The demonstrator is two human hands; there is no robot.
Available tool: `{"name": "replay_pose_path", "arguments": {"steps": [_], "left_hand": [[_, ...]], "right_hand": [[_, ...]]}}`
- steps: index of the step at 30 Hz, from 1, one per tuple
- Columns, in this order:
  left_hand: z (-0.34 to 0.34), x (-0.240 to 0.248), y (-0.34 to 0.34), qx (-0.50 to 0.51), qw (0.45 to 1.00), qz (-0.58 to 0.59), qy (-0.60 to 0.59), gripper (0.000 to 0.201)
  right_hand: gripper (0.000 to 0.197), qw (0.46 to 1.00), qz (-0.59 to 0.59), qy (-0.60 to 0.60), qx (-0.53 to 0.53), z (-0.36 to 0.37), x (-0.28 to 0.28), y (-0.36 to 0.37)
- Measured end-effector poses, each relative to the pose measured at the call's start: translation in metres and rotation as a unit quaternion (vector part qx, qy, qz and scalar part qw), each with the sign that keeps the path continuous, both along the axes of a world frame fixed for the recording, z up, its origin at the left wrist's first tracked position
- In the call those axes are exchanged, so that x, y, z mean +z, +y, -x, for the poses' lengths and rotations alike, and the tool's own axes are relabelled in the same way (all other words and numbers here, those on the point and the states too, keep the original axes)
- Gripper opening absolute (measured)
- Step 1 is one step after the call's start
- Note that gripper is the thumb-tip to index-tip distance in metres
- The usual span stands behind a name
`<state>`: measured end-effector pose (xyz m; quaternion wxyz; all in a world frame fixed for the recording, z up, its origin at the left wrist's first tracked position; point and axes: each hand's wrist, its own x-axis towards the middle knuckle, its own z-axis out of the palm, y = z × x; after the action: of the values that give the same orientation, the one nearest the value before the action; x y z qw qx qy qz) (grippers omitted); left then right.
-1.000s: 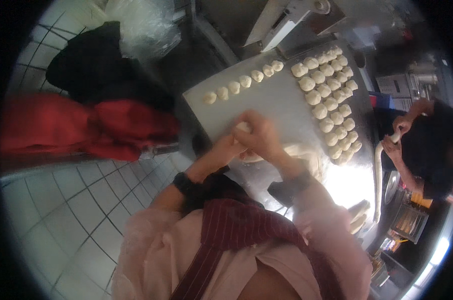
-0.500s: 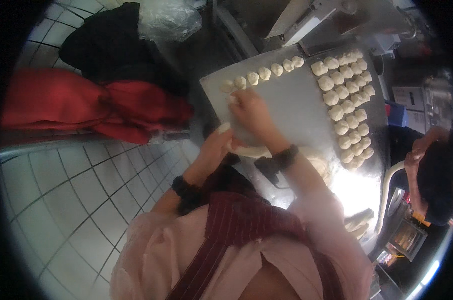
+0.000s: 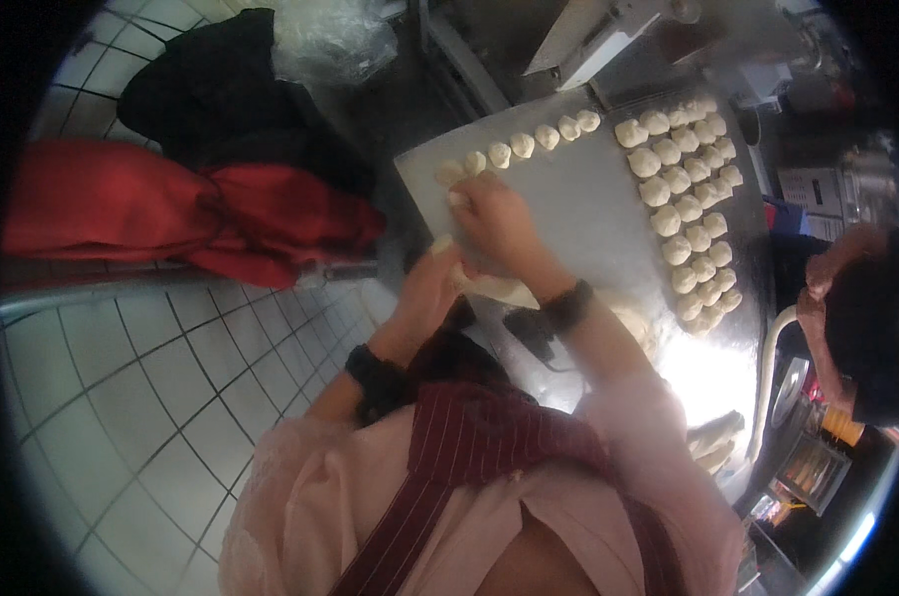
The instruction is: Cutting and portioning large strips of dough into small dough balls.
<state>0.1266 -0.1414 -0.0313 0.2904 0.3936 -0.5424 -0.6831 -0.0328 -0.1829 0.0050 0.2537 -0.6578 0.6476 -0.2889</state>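
Note:
My left hand (image 3: 429,293) is closed around a pale rope of dough (image 3: 507,290). One end of the rope pokes out past the fingers, and the other side runs toward my right forearm. Just beyond it, my right hand (image 3: 497,221) is closed over the metal tabletop (image 3: 578,214), thumb tucked in. Whatever its fingers hold is hidden. Its knuckles are close to the near-left end of a row of small dough pieces (image 3: 499,155). Several more dough lumps (image 3: 676,180) sit in rows on the table's right side.
More dough (image 3: 715,442) lies at the table's near right, beside a bright glare. Another person's arm (image 3: 825,298) is at the right, by a long dough strand (image 3: 767,382). Red cloth (image 3: 161,204) hangs at left over a rail, near a clear plastic bag (image 3: 332,40).
My left hand has shifted slightly left, and the dough end tips up more. My right hand has moved a little, its thumb now plainer. The other person's hand at the right has shifted.

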Motion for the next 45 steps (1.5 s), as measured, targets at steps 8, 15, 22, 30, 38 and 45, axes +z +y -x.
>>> {"name": "replay_pose_path", "arguments": {"steps": [8, 15, 22, 30, 38, 45], "left_hand": [[0.011, 0.026, 0.000, 0.096, 0.895, -0.320, 0.296, 0.022], [0.038, 0.047, -0.009, -0.011, 0.965, -0.176, 0.196, 0.057], [0.030, 0.047, -0.020, -0.205, 0.936, -0.184, 0.219, 0.066], [0.031, 0.014, 0.005, -0.147, 0.960, -0.176, 0.158, 0.028], [0.035, 0.026, 0.005, -0.157, 0.974, -0.144, 0.079, 0.023], [0.011, 0.031, 0.016, -0.066, 0.963, -0.207, 0.159, 0.012]], "right_hand": [[0.044, 0.991, -0.065, -0.108, -0.040, 0.024, 0.012, 0.029], [0.044, 0.996, -0.040, -0.078, -0.002, 0.020, 0.048, 0.065], [0.030, 0.994, -0.091, -0.053, -0.004, 0.030, 0.059, 0.055], [0.021, 0.989, -0.069, -0.127, 0.021, 0.023, 0.058, 0.058], [0.019, 0.998, 0.051, -0.043, -0.011, 0.025, 0.016, 0.053], [0.019, 0.994, 0.085, 0.053, -0.049, 0.040, 0.005, 0.018]]}}
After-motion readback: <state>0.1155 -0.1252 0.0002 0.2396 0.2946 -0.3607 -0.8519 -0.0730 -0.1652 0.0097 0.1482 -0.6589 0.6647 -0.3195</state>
